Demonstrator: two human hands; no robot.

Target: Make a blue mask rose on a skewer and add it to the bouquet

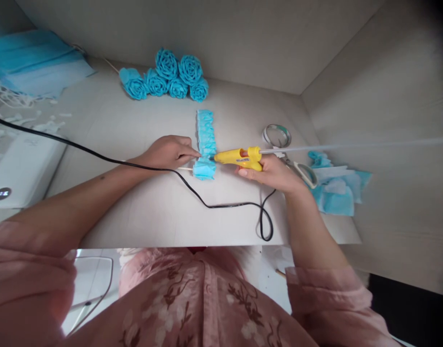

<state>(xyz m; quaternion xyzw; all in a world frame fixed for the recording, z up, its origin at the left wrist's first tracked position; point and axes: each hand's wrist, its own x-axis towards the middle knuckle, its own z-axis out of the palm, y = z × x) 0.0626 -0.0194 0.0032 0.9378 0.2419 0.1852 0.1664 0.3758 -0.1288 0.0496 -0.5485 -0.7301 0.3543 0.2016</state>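
A pleated light-blue strip (pixel 206 132) lies lengthwise on the table, its near end rolled around a thin pale stick (pixel 185 168). My left hand (pixel 169 152) is closed, its fingertips at the strip's left edge just above the roll. My right hand (pixel 275 172) grips a yellow hot glue gun (pixel 239 158) from the right. The gun's nozzle meets the strip close to my left fingertips. A long clear glue stick (pixel 315 148) sticks out of the gun's back. The gun's trigger is mostly hidden by my fingers.
Several blue crinkled roses (pixel 166 65) sit at the back. Blue face masks (pixel 37 62) are piled at left, above a white device (pixel 22 166). A tape roll (pixel 277 136), scissors (pixel 304 173) and blue scraps (pixel 337 188) lie at right. A black cord (pixel 109 159) crosses my left forearm.
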